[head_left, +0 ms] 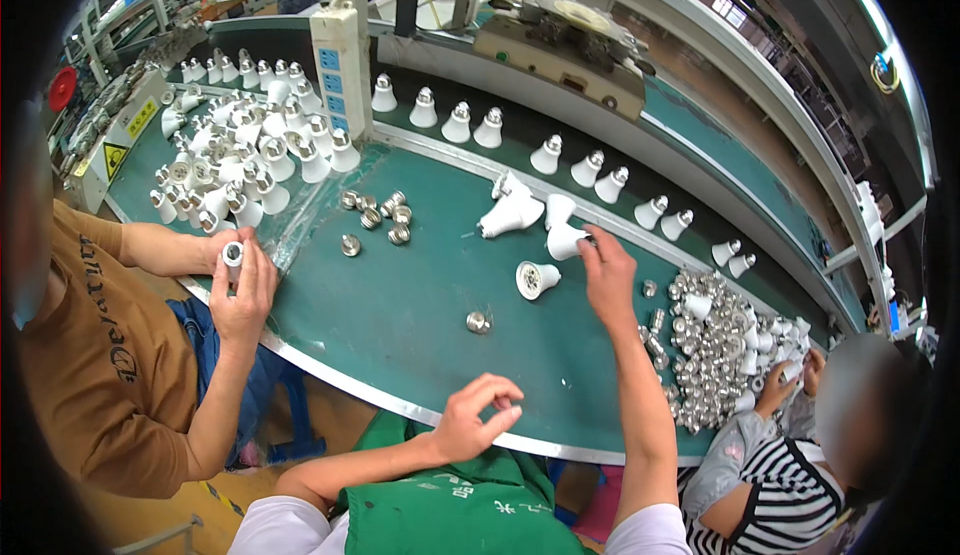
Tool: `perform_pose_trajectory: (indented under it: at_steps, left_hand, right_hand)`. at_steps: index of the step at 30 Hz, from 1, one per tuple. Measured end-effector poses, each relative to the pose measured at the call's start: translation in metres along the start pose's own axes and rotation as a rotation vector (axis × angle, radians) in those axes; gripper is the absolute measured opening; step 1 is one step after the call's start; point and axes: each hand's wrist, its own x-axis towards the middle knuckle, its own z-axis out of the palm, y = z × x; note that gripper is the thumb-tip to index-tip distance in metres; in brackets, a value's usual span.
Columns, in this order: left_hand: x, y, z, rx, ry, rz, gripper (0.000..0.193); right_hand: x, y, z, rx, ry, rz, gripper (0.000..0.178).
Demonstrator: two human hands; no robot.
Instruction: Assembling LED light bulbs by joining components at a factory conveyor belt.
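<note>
Gripping a white bulb housing (pixel 563 241) near the centre of the frame, the right hand (pixel 606 277) is closing its fingers on it at the far side of the green tabletop (pixel 400 305). Lower centre, the left hand (pixel 477 417) is curling above the tabletop's near edge, thumb and fingertips pinching together; what the grip holds, I cannot tell. A heap of white housings (pixel 235 170) is lying at upper left, a pile of silver screw caps (pixel 700 355) at right. One loose cap (pixel 478 323) is sitting between the hands.
</note>
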Motion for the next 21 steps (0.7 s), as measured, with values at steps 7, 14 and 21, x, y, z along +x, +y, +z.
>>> perform_pose_trajectory:
  at_steps: [7,14,21]
  left_hand:
    - [0.038,0.014,-0.003,-1.103,-0.229,-0.639,0.053]
    - [0.017,0.010,0.004,-1.168,-0.118,-0.722,0.041]
    - [0.020,0.003,0.000,-1.430,-0.181,-0.615,0.038]
  right_hand:
    - [-0.095,-0.061,-0.046,0.592,-0.495,0.314,0.023]
    - [-0.068,0.030,-0.077,-0.476,0.024,0.092,0.033]
    - [-0.039,0.096,-0.066,-1.139,-0.247,0.094,0.021]
